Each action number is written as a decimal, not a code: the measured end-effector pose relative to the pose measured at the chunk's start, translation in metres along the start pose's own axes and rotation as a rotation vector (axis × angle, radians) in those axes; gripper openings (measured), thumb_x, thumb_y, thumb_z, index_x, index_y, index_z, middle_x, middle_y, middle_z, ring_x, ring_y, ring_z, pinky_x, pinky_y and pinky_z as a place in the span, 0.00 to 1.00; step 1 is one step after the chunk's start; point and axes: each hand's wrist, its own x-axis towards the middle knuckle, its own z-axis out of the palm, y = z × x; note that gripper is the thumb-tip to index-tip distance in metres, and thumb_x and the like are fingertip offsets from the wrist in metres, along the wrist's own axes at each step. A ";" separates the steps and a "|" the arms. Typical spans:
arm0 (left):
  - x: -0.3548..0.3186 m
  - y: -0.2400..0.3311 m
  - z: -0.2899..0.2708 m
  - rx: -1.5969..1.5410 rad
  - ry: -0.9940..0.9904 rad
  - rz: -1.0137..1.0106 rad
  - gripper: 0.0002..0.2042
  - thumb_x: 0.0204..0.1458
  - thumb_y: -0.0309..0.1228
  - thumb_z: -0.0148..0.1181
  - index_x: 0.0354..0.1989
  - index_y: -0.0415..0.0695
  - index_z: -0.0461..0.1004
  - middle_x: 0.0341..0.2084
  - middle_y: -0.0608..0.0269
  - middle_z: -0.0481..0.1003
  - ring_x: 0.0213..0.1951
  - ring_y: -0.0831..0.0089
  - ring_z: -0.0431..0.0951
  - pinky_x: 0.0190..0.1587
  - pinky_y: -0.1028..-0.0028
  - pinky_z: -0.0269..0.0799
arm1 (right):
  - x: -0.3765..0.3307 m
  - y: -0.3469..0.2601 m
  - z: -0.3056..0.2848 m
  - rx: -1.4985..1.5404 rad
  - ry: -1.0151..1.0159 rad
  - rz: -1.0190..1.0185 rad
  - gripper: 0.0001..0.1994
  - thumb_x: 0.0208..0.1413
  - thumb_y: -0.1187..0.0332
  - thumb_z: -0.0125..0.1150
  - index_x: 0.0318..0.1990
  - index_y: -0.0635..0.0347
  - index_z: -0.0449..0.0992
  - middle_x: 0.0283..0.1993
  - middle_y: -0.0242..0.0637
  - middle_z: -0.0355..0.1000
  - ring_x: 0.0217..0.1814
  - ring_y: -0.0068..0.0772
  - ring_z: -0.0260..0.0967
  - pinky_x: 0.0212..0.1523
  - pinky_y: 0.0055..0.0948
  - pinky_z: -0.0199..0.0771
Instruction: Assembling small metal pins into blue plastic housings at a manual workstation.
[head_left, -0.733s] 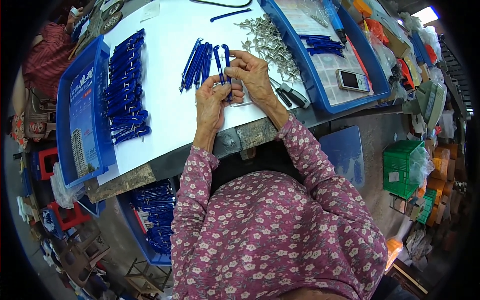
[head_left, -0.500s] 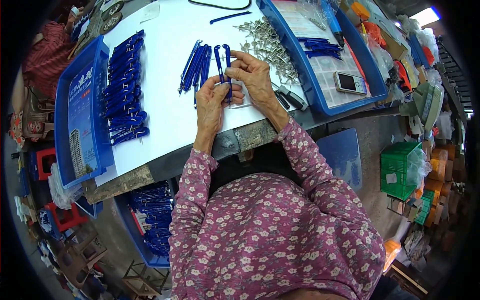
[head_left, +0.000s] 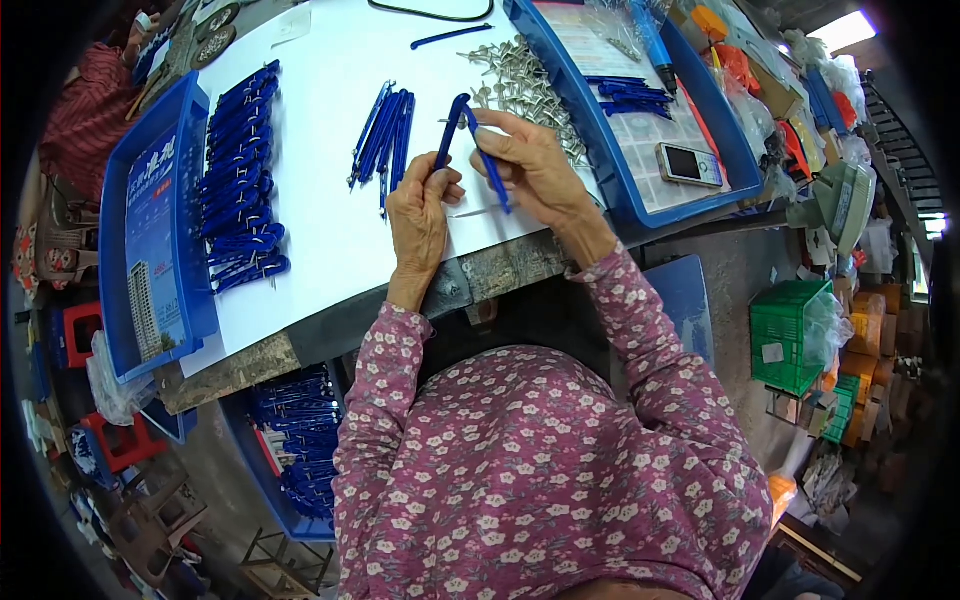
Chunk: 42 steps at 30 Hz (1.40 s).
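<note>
My left hand (head_left: 420, 220) pinches one slim blue strip (head_left: 447, 138), which stands tilted above the white table sheet. In my right hand (head_left: 540, 168) is a second blue strip (head_left: 490, 168), slanting down between thumb and fingers. The two strips meet at their rounded top ends in an upside-down V, with a small silver pin by the joint. Left of my hands lies a loose bundle of blue strips (head_left: 388, 130). A heap of silver pins with flat heads (head_left: 530, 90) spreads behind my right hand.
A long stack of blue strip pieces with pins (head_left: 240, 180) lies beside the left blue tray (head_left: 205, 220). The right blue tray (head_left: 600, 130) holds more strips (head_left: 635, 97) and a mobile phone (head_left: 689, 165). One single strip (head_left: 452, 37) lies far back. Below the table edge sits a filled blue bin (head_left: 243, 450).
The two strips stood side by side, apart at the top; now their top ends overlap. My right hand has swung its strip's lower end out to the right.
</note>
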 end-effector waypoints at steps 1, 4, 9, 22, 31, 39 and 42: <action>-0.001 -0.001 -0.002 0.084 0.031 0.037 0.08 0.54 0.25 0.46 0.36 0.34 0.70 0.21 0.63 0.73 0.22 0.81 0.72 0.26 0.81 0.69 | -0.005 -0.008 0.005 -0.067 -0.013 0.060 0.24 0.50 0.67 0.58 0.52 0.72 0.61 0.24 0.30 0.65 0.21 0.14 0.56 0.21 0.13 0.56; -0.003 0.001 0.000 0.216 0.047 0.104 0.07 0.52 0.23 0.47 0.37 0.35 0.70 0.21 0.60 0.73 0.22 0.78 0.73 0.25 0.80 0.69 | -0.019 -0.034 0.003 -0.387 -0.030 0.055 0.27 0.46 0.68 0.60 0.53 0.70 0.61 0.21 0.26 0.61 0.19 0.13 0.54 0.20 0.14 0.54; -0.005 0.003 0.003 0.534 -0.003 0.381 0.09 0.45 0.15 0.48 0.36 0.36 0.68 0.24 0.53 0.72 0.22 0.66 0.75 0.25 0.74 0.70 | -0.024 -0.049 -0.014 -1.813 -0.114 -0.624 0.17 0.41 0.74 0.57 0.43 0.63 0.71 0.20 0.29 0.67 0.20 0.26 0.61 0.20 0.25 0.60; -0.003 0.017 -0.003 -0.269 -0.350 -0.141 0.09 0.55 0.27 0.44 0.36 0.34 0.68 0.25 0.61 0.72 0.25 0.78 0.73 0.30 0.81 0.69 | 0.003 -0.031 -0.026 -1.501 -0.134 -0.788 0.12 0.41 0.83 0.54 0.36 0.64 0.70 0.36 0.36 0.65 0.37 0.34 0.66 0.35 0.26 0.66; -0.002 0.017 0.003 -0.151 -0.170 -0.100 0.09 0.55 0.30 0.47 0.37 0.36 0.68 0.21 0.64 0.71 0.22 0.82 0.70 0.25 0.83 0.65 | -0.004 0.002 -0.001 -0.840 0.045 -0.312 0.12 0.51 0.76 0.51 0.43 0.68 0.69 0.25 0.30 0.64 0.26 0.16 0.62 0.26 0.16 0.65; -0.003 0.022 0.001 -0.104 -0.107 -0.120 0.09 0.54 0.30 0.49 0.35 0.36 0.69 0.22 0.65 0.72 0.22 0.83 0.70 0.24 0.83 0.64 | -0.003 0.014 0.015 -0.580 0.100 -0.213 0.12 0.53 0.73 0.52 0.43 0.69 0.69 0.24 0.28 0.67 0.22 0.12 0.62 0.22 0.11 0.64; -0.002 0.019 -0.001 -0.162 -0.140 -0.151 0.09 0.54 0.30 0.48 0.36 0.35 0.68 0.23 0.63 0.73 0.22 0.81 0.72 0.26 0.83 0.66 | -0.005 0.014 0.017 -0.598 0.115 -0.209 0.11 0.53 0.73 0.52 0.43 0.71 0.69 0.24 0.29 0.68 0.22 0.13 0.63 0.21 0.11 0.64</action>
